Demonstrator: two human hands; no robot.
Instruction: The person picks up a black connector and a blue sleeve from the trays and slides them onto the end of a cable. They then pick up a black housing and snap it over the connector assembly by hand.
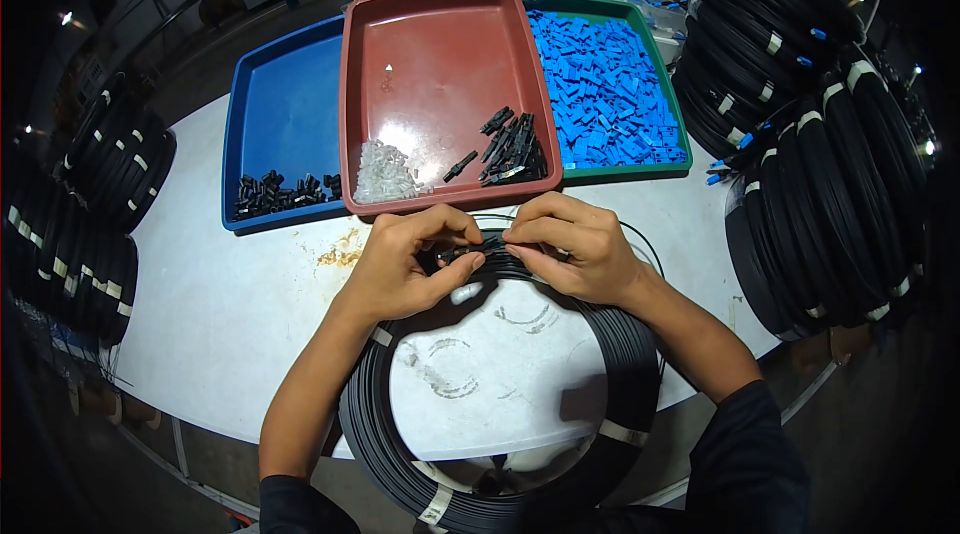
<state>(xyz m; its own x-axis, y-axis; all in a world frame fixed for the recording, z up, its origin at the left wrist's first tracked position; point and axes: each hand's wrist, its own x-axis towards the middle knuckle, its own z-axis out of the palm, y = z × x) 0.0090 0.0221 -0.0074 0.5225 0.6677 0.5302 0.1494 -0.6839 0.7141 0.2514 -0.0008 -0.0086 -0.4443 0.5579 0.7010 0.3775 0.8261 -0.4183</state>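
My left hand (420, 262) is closed, thumb and forefinger pinching a small black connector (491, 245) above the far side of a cable coil. Against the other end of this piece, the fingertips of my right hand (578, 246) are pressed together. How it joins the cable is hidden by my fingers. The large coil of black cable (373, 424) lies flat below both hands, bound with pale tape, its near part reaching past the table edge. A thin loose strand of cable (650, 246) curves out to the right of my right hand.
Behind my hands, a red tray (450, 54) holds clear plastic pieces (385, 174) and black connectors (515, 149). A blue tray (290, 84) holds small black parts (280, 196); a green tray (675, 124) holds blue clips (600, 84). Stacked cable coils (820, 204) flank the white table (210, 324).
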